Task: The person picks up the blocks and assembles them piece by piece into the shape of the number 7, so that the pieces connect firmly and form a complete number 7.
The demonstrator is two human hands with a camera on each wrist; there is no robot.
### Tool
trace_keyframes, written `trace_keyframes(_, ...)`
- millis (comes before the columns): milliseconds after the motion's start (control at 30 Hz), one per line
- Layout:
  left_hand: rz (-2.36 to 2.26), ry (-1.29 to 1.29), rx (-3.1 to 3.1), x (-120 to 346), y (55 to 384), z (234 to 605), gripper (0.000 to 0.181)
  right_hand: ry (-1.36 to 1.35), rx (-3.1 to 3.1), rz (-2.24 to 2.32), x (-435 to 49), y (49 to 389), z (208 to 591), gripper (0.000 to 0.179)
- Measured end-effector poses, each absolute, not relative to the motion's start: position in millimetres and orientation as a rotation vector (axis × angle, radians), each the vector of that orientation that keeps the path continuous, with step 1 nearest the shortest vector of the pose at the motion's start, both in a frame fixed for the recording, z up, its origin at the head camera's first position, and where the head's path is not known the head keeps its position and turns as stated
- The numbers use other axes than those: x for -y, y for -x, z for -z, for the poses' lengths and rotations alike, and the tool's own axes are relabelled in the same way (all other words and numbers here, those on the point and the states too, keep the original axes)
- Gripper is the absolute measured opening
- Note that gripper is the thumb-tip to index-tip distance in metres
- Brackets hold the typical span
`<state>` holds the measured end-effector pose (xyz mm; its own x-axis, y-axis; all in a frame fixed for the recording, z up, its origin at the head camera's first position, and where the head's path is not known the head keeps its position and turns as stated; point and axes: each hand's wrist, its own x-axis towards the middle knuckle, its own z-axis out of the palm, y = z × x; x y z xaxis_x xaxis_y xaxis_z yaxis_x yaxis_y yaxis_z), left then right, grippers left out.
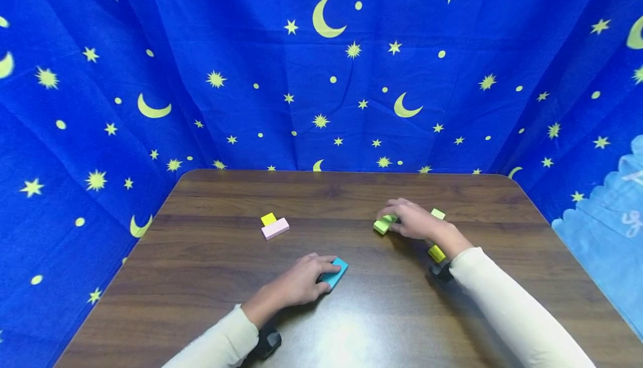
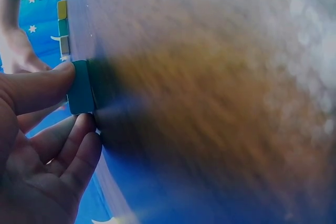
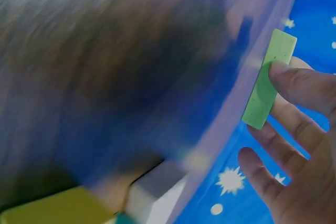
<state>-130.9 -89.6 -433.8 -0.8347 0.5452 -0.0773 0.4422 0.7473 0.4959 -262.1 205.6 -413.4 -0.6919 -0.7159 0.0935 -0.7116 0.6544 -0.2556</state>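
Observation:
Near the middle of the wooden table (image 1: 221, 290), my left hand (image 1: 303, 280) pinches a blue block (image 1: 335, 274) between thumb and fingers. In the left wrist view the thumb presses on one side of that block (image 2: 80, 88), with the fingers along its lower end. Farther back and to the right, my right hand (image 1: 414, 220) pinches a light green block (image 1: 382, 226). The right wrist view shows the green block (image 3: 262, 90) as a long bar, thumb across its face and fingers behind it.
A pink block (image 1: 276, 229) lies against a yellow block (image 1: 268, 219) at the back left. Around my right wrist lie another yellow block (image 1: 436, 254) and a pale block (image 1: 438, 214); the left wrist view shows a teal piece (image 2: 63, 27) between them. A starry blue curtain (image 1: 271, 49) hangs behind.

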Motion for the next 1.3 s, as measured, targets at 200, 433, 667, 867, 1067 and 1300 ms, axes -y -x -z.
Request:
trace_keyframes(200, -0.700, -0.775, -2.718, 90, 131, 434, 0.041, 1.283, -2.792, 0.415, -185, 254, 405, 0.029)
trace_keyframes(433, -0.703, -0.789, -2.715, 90, 131, 433, 0.041, 1.394, -2.764, 0.366, -164, 247, 399, 0.027)
trace_keyframes(667, -0.695, -0.749, -2.699, 89, 132, 433, 0.042, 1.493, -2.720, 0.351, -149, 239, 397, 0.028)
trace_keyframes(867, -0.679, -0.737, -2.722, 87, 130, 433, 0.042, 1.555, -2.687, 0.347, -144, 230, 401, 0.026)
trace_keyframes(1067, -0.632, -0.772, -2.772, 85, 128, 433, 0.042, 1.625, -2.662, 0.352, -140, 224, 411, 0.023)
trace_keyframes(1300, -0.635, -0.733, -2.805, 82, 121, 433, 0.042, 1.580, -2.623, 0.361, -132, 217, 420, 0.023)
